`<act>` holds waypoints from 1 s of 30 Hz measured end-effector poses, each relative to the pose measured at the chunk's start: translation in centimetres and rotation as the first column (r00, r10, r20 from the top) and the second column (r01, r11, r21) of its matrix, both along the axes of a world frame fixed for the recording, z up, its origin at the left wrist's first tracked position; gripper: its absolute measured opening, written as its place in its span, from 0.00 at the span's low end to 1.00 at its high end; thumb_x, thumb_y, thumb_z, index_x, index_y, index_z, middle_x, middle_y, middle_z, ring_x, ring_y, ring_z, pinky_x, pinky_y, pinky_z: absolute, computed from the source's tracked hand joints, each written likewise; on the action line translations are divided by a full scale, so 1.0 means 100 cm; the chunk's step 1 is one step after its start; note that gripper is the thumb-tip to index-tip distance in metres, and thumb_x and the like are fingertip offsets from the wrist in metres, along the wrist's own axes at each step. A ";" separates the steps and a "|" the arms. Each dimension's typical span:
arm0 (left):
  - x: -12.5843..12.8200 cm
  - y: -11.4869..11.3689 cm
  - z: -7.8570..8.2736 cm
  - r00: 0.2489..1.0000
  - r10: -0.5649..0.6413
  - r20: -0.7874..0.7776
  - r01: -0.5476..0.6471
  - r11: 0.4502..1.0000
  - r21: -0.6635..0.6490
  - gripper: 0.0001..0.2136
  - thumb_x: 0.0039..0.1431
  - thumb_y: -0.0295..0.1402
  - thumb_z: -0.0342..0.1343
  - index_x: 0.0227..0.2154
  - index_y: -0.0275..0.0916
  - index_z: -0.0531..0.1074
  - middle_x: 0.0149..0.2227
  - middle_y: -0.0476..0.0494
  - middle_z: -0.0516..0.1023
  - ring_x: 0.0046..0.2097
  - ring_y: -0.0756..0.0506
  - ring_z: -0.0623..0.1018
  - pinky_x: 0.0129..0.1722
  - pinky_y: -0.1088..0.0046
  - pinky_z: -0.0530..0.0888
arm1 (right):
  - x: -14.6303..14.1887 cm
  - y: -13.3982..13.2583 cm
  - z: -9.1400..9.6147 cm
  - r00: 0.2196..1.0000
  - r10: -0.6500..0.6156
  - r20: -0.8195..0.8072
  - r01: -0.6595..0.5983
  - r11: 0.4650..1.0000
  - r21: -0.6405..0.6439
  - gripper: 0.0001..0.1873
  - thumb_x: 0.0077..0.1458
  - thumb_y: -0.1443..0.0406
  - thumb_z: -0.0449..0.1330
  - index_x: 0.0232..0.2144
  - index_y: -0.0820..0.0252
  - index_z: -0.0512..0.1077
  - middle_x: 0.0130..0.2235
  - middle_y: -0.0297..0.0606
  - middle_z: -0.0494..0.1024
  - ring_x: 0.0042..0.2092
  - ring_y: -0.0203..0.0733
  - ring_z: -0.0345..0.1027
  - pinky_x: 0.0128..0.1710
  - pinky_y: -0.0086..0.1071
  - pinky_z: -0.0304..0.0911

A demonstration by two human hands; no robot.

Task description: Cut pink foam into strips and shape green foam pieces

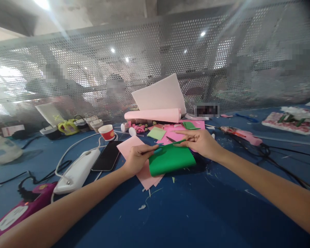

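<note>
A bright green sheet [172,160], folded over into a loose curve, hangs between my two hands just above the blue table. My left hand [139,156] pinches its upper left edge. With thumb and fingers my right hand [200,142] grips the upper right edge. Light pink sheets [148,175] lie partly under my left hand and the green sheet. Behind them are a pale green piece [157,133], a small dark green piece [190,125] and a bright pink sheet [200,124]. A dark pointed blade [170,139] shows near my right fingertips; its other end is hidden.
To the left are a black phone [107,156], a white power strip [77,170] and a paper cup [106,132]. A pink roll [152,115] lies at the back. On the right, a pink glue gun [243,135] trails black cables. Scraps litter the blue table [196,213].
</note>
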State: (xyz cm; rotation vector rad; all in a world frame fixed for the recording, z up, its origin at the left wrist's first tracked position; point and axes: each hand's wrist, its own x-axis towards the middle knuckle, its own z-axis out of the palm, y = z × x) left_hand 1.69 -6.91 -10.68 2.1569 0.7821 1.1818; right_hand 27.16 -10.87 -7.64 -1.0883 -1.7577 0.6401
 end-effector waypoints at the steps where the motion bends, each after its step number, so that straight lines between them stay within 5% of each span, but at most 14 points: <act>1: 0.000 0.000 0.000 1.000 -0.002 0.004 0.002 1.000 0.028 0.11 0.53 0.29 0.57 0.40 0.41 0.77 0.32 0.44 0.80 0.31 0.49 0.77 0.29 0.76 0.73 | 0.000 -0.001 0.000 1.000 -0.005 -0.001 0.005 1.000 0.014 0.25 0.47 0.64 0.63 0.50 0.63 0.71 0.26 0.35 0.76 0.28 0.40 0.73 0.25 0.32 0.67; 14: -0.001 0.002 -0.001 1.000 -0.011 -0.026 0.016 0.983 0.185 0.12 0.56 0.29 0.55 0.42 0.43 0.76 0.31 0.45 0.79 0.29 0.51 0.75 0.27 0.76 0.72 | 0.000 0.002 -0.003 0.997 0.053 -0.063 -0.044 0.989 0.139 0.08 0.47 0.66 0.63 0.32 0.52 0.79 0.34 0.35 0.81 0.37 0.43 0.76 0.38 0.36 0.73; 30: 0.001 -0.001 0.003 0.999 -0.009 -0.052 0.018 0.987 0.162 0.11 0.56 0.29 0.55 0.40 0.41 0.77 0.31 0.44 0.80 0.31 0.50 0.77 0.28 0.76 0.73 | 0.002 0.004 -0.001 0.998 0.060 -0.023 -0.059 0.998 0.033 0.10 0.43 0.60 0.66 0.30 0.56 0.80 0.33 0.39 0.81 0.35 0.46 0.76 0.38 0.39 0.72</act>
